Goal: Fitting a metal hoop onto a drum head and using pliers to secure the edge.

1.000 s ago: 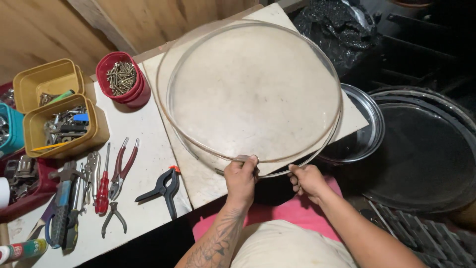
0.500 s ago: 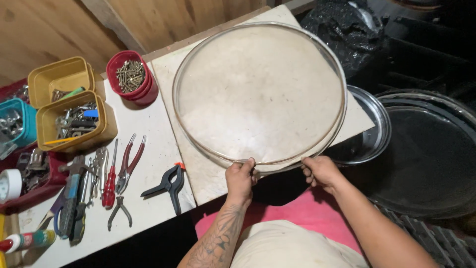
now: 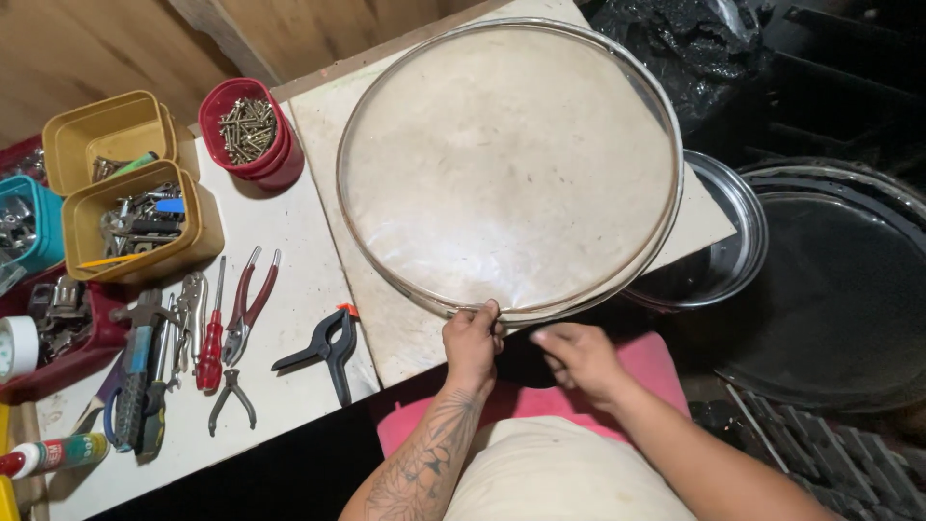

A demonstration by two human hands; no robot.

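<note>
2 yellow tubs (image 3: 108, 135), 1 red cup (image 3: 253, 130), 1 black clamp (image 3: 326, 349), 1 round hoop (image 3: 509, 169)

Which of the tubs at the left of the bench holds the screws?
The round red tub, nearest the big clear drumhead. The two square yellow tubs and the teal one hold mixed hardware instead.

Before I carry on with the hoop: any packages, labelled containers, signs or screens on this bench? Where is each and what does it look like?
No signs or screens.
Labelled tube: bottom-left bench edge, lying flat; red cap, green and white label.
Tape roll: far left edge, white, round, partly cut off.
Red tub: back of bench, round, full of screws.
Two yellow tubs: left side, rectangular, holding small hardware.
Teal tub: far left, beside the yellow tubs.
</note>
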